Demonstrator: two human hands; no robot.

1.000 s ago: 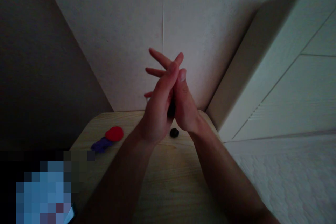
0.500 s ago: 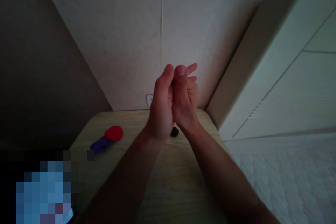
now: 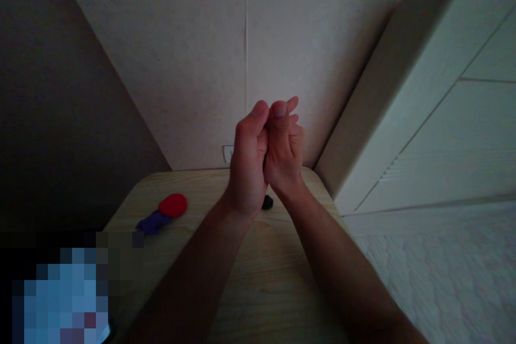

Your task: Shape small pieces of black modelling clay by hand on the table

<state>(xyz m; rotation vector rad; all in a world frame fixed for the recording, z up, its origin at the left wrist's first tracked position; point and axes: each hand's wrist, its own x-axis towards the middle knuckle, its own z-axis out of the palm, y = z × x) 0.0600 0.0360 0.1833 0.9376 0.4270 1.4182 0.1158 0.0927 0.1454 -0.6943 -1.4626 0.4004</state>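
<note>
Black lump: on the table (image 3: pixel 262 274), partly hidden by the left hand; the visible part of the lump (image 3: pixel 267 202) looks roundish, its long axis and heading unclear.
Left hand (image 3: pixel 248 164) and right hand (image 3: pixel 285 156): pressed together beyond the lump, thumbs side by side, pointing away from the person; whether anything sits between the palms cannot be told.
Table edge: beyond the lump, against the wall (image 3: pixel 181 54).
Red disc (image 3: pixel 173 205), purple piece (image 3: pixel 153 222): left of the lump, touching each other.
</note>
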